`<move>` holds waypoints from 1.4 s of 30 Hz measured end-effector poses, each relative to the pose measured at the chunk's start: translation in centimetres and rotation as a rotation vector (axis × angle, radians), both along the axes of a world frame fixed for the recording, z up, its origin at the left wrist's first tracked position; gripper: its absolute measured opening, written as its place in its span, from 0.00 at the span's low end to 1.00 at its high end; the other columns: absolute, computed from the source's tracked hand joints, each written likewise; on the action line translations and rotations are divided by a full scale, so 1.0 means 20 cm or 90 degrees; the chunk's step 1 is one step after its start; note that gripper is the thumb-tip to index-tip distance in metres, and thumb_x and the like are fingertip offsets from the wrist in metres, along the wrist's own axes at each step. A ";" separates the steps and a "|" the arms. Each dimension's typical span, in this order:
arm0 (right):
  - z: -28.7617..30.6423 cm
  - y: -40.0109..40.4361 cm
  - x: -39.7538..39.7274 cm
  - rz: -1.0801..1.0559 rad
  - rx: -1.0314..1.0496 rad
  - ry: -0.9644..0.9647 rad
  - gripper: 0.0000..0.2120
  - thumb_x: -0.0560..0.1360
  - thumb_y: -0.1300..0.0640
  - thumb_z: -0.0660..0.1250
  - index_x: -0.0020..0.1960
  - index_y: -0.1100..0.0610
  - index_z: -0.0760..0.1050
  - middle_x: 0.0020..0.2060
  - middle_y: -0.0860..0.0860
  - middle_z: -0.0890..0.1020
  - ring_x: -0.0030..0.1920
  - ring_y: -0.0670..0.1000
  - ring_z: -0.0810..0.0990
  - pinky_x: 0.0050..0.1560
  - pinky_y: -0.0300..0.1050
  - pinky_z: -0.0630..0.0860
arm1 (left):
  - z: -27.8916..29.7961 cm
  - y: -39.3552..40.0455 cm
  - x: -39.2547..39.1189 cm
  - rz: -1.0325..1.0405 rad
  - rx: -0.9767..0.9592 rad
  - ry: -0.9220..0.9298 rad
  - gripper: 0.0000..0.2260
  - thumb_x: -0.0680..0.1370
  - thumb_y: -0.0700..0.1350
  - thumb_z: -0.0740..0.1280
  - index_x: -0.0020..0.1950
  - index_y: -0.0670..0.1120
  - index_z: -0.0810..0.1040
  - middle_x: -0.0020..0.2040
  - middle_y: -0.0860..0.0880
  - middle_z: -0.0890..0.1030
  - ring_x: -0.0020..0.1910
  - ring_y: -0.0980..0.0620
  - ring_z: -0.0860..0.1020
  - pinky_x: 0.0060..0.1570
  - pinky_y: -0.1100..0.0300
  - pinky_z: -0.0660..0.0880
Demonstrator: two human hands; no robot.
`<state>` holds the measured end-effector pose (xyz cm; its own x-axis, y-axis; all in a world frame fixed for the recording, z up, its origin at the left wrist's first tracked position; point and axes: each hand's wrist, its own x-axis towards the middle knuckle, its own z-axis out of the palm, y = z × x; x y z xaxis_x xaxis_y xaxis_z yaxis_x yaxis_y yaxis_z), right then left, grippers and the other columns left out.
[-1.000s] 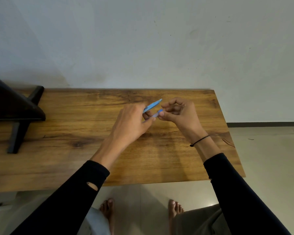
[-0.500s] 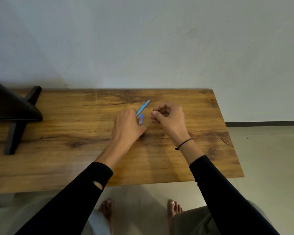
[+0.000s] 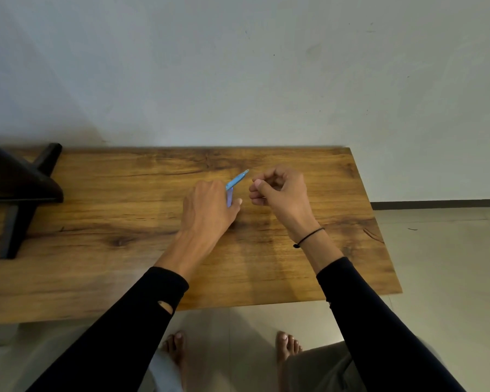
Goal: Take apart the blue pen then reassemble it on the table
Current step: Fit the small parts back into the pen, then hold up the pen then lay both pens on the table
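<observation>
Holding two slim blue plastic pen pieces point(image 3: 236, 181) clamped in the left hand point(image 3: 207, 210), long axis toward the pinched right hand point(image 3: 280, 190), contents unclear, above the wooden bench point(image 3: 96, 222).

Blue pen point(image 3: 237, 180): in parts. Long light-blue barrel tilted up, tip pointing up-right, above the table point(image 3: 96, 264). Second, paler bluish piece point(image 3: 230, 198) just below it, hanging near vertical; the two meet at an angle.
</observation>
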<state>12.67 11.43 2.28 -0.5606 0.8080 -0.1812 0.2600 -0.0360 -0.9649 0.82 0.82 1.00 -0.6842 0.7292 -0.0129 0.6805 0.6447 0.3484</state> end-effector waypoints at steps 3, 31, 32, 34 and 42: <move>0.02 -0.01 -0.01 0.022 -0.095 0.043 0.07 0.83 0.66 0.67 0.59 0.66 0.81 0.48 0.63 0.88 0.46 0.55 0.88 0.48 0.48 0.86 | 0.04 0.00 0.00 0.017 0.034 -0.019 0.23 0.80 0.52 0.74 0.31 0.52 0.65 0.30 0.53 0.69 0.30 0.52 0.70 0.27 0.59 0.58; 0.35 0.16 0.16 -0.175 -0.469 0.631 0.27 0.86 0.38 0.51 0.35 0.54 0.61 0.25 0.48 0.60 0.29 0.48 0.51 0.29 0.43 0.50 | 0.14 -0.01 -0.08 -0.117 0.079 -0.297 0.11 0.72 0.45 0.74 0.51 0.58 0.87 0.39 0.64 0.87 0.35 0.66 0.81 0.50 0.58 0.82; 0.37 0.15 0.16 -0.170 -0.466 0.637 0.27 0.86 0.38 0.50 0.34 0.54 0.60 0.24 0.48 0.60 0.28 0.48 0.50 0.29 0.42 0.49 | 0.13 -0.01 -0.08 -0.107 0.087 -0.285 0.10 0.73 0.45 0.74 0.50 0.58 0.87 0.38 0.64 0.87 0.35 0.67 0.81 0.50 0.58 0.81; 0.42 0.14 0.16 -0.152 -0.458 0.652 0.26 0.86 0.40 0.50 0.34 0.54 0.59 0.23 0.48 0.59 0.27 0.48 0.51 0.28 0.42 0.49 | 0.13 -0.01 -0.09 -0.088 0.103 -0.267 0.09 0.73 0.45 0.74 0.49 0.58 0.87 0.37 0.62 0.86 0.32 0.67 0.80 0.46 0.59 0.78; 0.58 0.07 0.15 -0.130 -0.476 0.729 0.26 0.84 0.44 0.50 0.30 0.54 0.59 0.24 0.47 0.55 0.26 0.48 0.49 0.26 0.39 0.49 | 0.10 0.00 -0.10 -0.089 0.111 -0.250 0.07 0.74 0.46 0.75 0.49 0.56 0.87 0.40 0.60 0.86 0.30 0.66 0.80 0.39 0.61 0.75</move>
<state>15.75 12.91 13.96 -0.5739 0.8090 -0.1275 -0.7294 -0.5757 -0.3696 -1.18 0.73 2.97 -0.5466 0.8286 -0.1206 0.5515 0.4647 0.6928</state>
